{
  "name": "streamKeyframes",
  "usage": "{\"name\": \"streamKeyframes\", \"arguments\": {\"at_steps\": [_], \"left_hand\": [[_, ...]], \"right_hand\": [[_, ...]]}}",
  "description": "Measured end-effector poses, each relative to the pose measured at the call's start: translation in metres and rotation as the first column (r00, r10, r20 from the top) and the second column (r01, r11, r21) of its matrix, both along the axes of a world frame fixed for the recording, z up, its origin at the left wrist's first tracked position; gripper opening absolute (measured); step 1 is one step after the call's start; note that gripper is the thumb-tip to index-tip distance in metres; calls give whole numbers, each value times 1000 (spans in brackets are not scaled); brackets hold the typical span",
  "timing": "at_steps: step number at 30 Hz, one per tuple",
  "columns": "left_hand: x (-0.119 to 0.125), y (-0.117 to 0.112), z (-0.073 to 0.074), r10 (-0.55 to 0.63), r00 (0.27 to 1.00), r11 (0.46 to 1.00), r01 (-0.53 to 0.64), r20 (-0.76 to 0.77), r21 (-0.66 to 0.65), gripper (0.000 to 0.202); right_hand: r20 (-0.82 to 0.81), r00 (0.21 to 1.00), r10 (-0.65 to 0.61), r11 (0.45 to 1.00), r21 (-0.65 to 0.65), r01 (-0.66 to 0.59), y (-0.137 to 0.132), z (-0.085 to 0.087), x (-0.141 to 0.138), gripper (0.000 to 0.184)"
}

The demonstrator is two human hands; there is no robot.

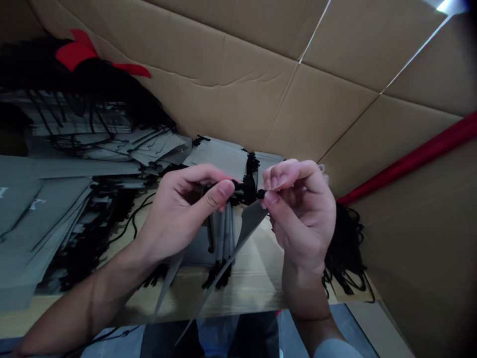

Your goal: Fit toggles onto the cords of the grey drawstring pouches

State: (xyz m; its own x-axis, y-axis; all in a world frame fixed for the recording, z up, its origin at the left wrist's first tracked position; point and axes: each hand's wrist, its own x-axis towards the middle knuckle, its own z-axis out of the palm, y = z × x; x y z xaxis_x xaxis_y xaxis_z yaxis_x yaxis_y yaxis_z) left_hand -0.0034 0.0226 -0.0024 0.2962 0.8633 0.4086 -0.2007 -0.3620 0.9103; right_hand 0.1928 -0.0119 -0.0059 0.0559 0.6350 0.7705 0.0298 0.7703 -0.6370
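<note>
Both hands are raised over a wooden table [257, 283]. My left hand [182, 214] pinches the top edge of a flat grey paper bag [219, 233], thumb pressed against a black cord [248, 189] at the bag's rim. My right hand [301, 214] pinches the end of that same black cord between thumb and fingertips, just right of the bag's top. The grey bag hangs down edge-on towards me between my wrists. More black cord handles dangle below it.
Stacks of flat grey paper bags [55, 209] with black cords cover the table's left and back. A bundle of loose black cords [346, 253] lies right of my right wrist. Cardboard walls [261, 84] enclose the back and right; a red strip [410, 159] crosses the right wall.
</note>
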Motion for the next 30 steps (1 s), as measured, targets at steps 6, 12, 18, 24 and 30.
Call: {"name": "streamKeyframes", "arguments": {"at_steps": [6,12,18,24,30], "left_hand": [[-26,37,2,143,933,981,-90,331,-171,29],[-68,93,-13,57,909,994,-12,412,-110,46],[-67,97,-16,50,925,997,-24,376,-72,59],[-41,59,-1,193,930,976,-152,313,-153,38],[-33,28,0,460,766,802,-141,-450,581,32]], "right_hand": [[461,886,55,976,-211,49,-5,13,24,30],[683,715,148,959,-276,65,8,9,46,86],[700,675,232,949,-315,1,14,1,34,94],[626,773,-104,950,-167,262,10,4,23,10],[743,643,-186,938,-62,342,8,11,34,14]]}}
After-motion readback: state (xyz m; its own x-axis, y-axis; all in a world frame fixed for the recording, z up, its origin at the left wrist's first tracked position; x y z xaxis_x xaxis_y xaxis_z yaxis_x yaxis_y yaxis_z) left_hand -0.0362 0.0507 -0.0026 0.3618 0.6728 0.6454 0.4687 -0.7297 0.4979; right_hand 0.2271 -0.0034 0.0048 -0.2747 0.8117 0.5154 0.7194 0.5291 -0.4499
